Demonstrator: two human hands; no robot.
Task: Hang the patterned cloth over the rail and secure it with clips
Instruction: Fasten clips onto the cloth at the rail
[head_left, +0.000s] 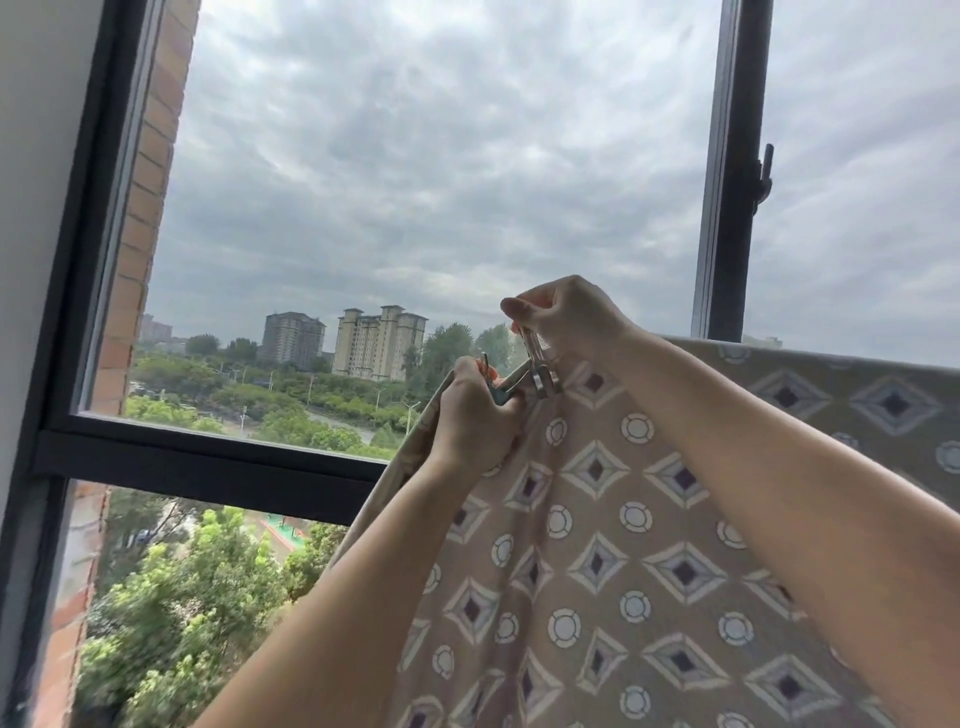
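Both arms reach up. Right hand (571, 318) pinches a metal clip (543, 370) from above; left hand (474, 415) grips the patterned cloth (623, 525), perhaps another clip.

Dark window frame (208, 457), grey interior wall (36, 156) at left, orange brick outer wall (150, 156) just beyond frame, vertical mullion (727, 208) with handle (763, 176) at right, overcast sky (415, 156), distant tower blocks (379, 338), green treetops (197, 597) below, flat daylight
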